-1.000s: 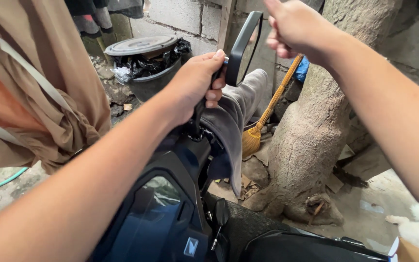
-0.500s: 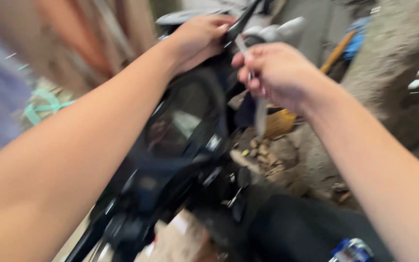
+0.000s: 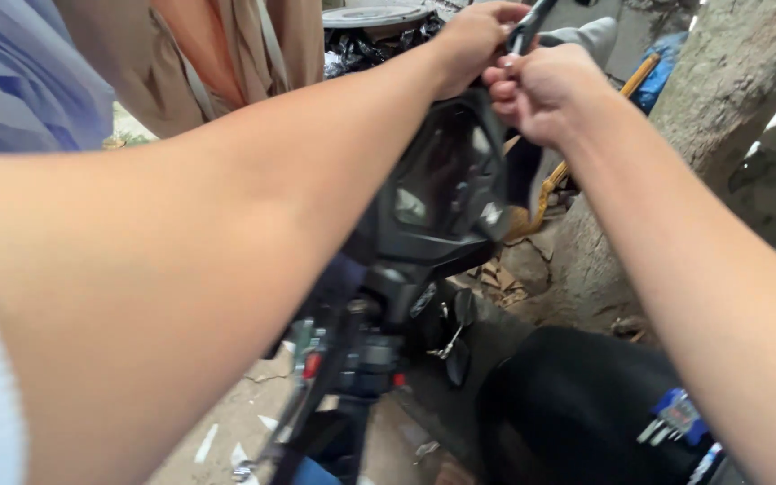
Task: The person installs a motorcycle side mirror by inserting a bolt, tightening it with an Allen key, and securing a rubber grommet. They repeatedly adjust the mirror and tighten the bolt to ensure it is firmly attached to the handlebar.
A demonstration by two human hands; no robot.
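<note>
A dark motorbike stands in front of me, its instrument panel (image 3: 446,180) facing up. My left hand (image 3: 471,40) reaches across it and is closed round the foot of the black mirror stem (image 3: 532,13) at the handlebar. My right hand (image 3: 541,90) is pressed up against the left one, fingers curled and pinched on the same stem just below it. What lies under the fingers is hidden. The mirror head is out of frame at the top.
The black seat (image 3: 577,404) is at lower right, with a blue-tagged bunch of keys (image 3: 675,418) beside it. A tree trunk (image 3: 720,90) rises close on the right. Brown hanging cloth (image 3: 226,54), a lidded black bin (image 3: 374,18) and an orange-handled broom (image 3: 630,76) stand behind.
My right hand has come down from the top of the mirror to the stem's foot beside my left hand. My head has swung left and lower; the left hand kept its grip.
</note>
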